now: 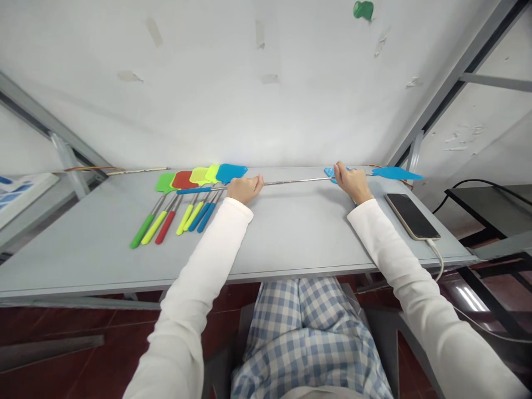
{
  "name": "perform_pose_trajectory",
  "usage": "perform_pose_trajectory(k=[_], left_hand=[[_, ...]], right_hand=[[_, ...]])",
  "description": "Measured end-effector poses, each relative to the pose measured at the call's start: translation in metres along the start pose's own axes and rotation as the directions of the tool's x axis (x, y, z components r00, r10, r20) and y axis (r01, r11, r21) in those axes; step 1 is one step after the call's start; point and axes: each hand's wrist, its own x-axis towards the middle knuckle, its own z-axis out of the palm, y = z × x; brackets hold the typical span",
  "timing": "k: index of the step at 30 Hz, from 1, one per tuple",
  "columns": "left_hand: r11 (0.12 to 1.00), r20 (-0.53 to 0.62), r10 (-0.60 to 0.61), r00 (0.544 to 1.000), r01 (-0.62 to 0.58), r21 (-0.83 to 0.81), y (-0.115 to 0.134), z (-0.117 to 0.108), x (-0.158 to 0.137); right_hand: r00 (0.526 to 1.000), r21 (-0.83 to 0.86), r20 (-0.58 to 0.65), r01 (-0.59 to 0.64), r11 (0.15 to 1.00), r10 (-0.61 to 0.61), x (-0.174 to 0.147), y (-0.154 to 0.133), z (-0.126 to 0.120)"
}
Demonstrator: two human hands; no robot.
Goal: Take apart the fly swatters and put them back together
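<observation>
Held swatter [299, 180]: blue plastic head [397, 173], shiny metal rod [282, 182], smooth-looking blue plastic handle [193, 190]. Tabletop [291, 238] smooth, grey, low sheen; phone [411, 215] with glossy dark glass screen, cable [433, 244] white plastic. Sleeves [216, 244] soft matt white cloth, trousers [316, 338] checked woven cloth; wall [291, 122] matt white, marred by papery tape scraps [154, 31]; frame brace [70, 164] dull grey metal.

On the grey table [291, 238] there lie, to the left, several colourful fly swatters [185, 219] with partly overlapping heads, and, to the right, one partly hidden blue swatter [328, 172] and a phone [411, 216] with a white cable [434, 248] plugged in.
</observation>
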Motion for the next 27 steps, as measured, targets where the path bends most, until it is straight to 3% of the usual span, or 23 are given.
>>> perform_pose_trajectory(k=[6,11,16,19,22,24,27], left_hand=[[0.997,0.04,0.073,0.997,-0.074,0.02,-0.002,-0.001,0.0],[0.998,0.067,0.059,0.996,-0.061,0.031,-0.006,-0.004,0.001],[1.0,0.094,-0.001,0.996,0.002,-0.008,-0.018,-0.005,0.002],[0.997,0.2,-0.053,0.978,0.061,-0.037,-0.029,-0.004,0.002],[0.992,0.267,-0.112,0.957,0.122,-0.021,-0.038,-0.003,0.002],[0.988,0.257,-0.148,0.955,0.156,-0.009,-0.039,-0.002,0.003],[0.981,0.211,-0.185,0.96,0.192,-0.015,-0.037,0.0,0.003]], right_hand=[[0.999,0.018,-0.043,-0.015,1.0,0.016,0.0,0.011,0.003],[0.997,0.011,-0.028,-0.068,0.998,0.069,0.002,0.029,0.006],[0.991,0.044,-0.038,-0.124,0.991,0.125,0.003,0.039,0.007],[0.987,0.085,-0.043,-0.149,0.985,0.153,0.0,0.04,0.01],[0.996,0.115,-0.006,-0.091,0.989,0.092,-0.001,0.039,0.016],[0.997,0.13,0.009,-0.076,0.989,0.075,0.0,0.038,0.021],[0.983,0.174,0.004,-0.181,0.968,0.183,0.004,0.039,0.028]])
